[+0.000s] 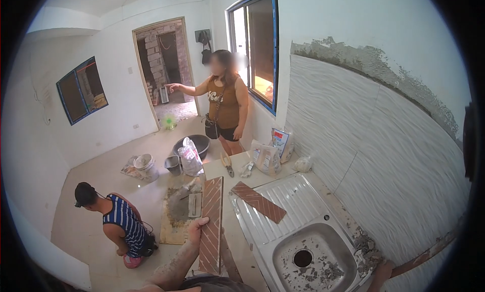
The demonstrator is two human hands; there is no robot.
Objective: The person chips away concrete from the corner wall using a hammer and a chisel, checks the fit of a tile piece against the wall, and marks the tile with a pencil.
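My left hand point(196, 231) is closed around the left edge of a long reddish-brown tile strip point(211, 226), marked with pale diagonal lines and held nearly upright. Another such tile strip point(258, 202) lies on the ribbed drainboard of the steel sink point(308, 191). Past the held strip, a float point(194, 205) rests on a cement-smeared board point(172, 231). A hand point(382, 276) shows at the sink's lower right corner beside a long brown bar-like shape point(424, 256); it may be my right hand, but its fingers are unclear.
Grey rubble point(368, 251) lines the sink edge. Pliers point(227, 164) and bags point(266, 158) stand on the counter. Beyond are a bucket point(145, 165), a black basin point(199, 145) and a sack point(190, 158). One person point(226, 100) stands pointing; another point(124, 221) is low at left.
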